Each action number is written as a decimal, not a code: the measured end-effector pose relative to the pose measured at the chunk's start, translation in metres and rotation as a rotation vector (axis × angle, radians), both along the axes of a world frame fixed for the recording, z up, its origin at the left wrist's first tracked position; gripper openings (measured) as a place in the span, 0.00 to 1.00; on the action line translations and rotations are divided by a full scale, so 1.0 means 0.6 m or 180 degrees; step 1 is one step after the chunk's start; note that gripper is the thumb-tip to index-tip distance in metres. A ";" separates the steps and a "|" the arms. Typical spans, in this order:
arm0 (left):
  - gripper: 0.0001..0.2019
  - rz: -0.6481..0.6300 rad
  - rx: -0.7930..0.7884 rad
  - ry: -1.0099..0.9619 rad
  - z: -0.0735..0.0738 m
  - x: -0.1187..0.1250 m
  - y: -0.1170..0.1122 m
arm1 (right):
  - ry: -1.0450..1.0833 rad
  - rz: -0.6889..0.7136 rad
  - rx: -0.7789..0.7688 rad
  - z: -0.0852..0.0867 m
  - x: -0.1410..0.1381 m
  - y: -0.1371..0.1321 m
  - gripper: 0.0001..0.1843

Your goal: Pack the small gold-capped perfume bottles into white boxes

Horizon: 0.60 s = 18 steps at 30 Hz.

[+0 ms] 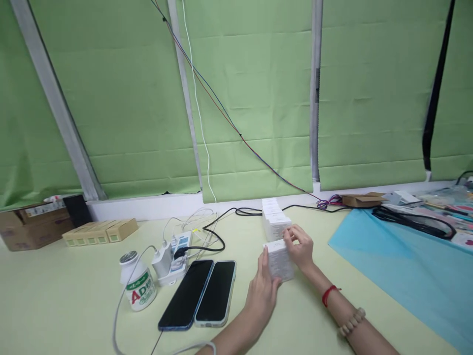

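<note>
Though part-hidden, white box (pixel 280 264) (between 2 hands (pixel 261 292) (pixel 301 250))

You get soft, even, moderately bright light, its source hard to tell. Around the white block (pixel 280 265), shadows on the tabletop (pixel 55 286) are faint; the block's side print blurs past reading. Behind it, the green blinds (pixel 254 88) look flat and muted; far to its left, the grey post (pixel 59 98) leans with wide-angle distortion.

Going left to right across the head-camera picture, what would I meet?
Brown carton, white bottle, blue-edged phone, pale-edged phone, left hand, held white box, right hand, blue sheet.
</note>
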<state>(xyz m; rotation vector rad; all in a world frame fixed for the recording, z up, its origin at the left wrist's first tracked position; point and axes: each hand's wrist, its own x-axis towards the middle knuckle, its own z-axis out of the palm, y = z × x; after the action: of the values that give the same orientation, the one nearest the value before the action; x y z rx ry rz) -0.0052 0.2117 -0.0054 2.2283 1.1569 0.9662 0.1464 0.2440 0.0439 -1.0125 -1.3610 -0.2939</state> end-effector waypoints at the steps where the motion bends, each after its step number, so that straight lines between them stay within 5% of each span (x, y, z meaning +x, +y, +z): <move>1: 0.36 0.0045 -0.0058 0.0012 0.003 0.010 0.002 | 0.0138 -0.0061 -0.0120 -0.001 0.003 0.001 0.15; 8: 0.42 0.0164 0.0166 -0.0468 0.009 0.089 0.056 | 0.1324 -0.0289 -0.1085 -0.021 0.042 0.032 0.29; 14: 0.59 0.0471 -0.0380 -0.1063 0.017 0.121 0.106 | 0.1781 0.0382 -0.1847 -0.039 0.061 0.061 0.35; 18: 0.52 0.0545 -0.0798 -0.1367 0.024 0.123 0.119 | 0.1764 0.0976 -0.1852 -0.041 0.043 0.061 0.38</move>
<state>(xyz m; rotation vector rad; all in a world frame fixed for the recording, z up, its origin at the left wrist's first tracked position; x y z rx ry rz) 0.0684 0.2833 0.0092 1.6432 1.2001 1.2190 0.1724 0.2806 0.0192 -1.2167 -1.0751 0.6097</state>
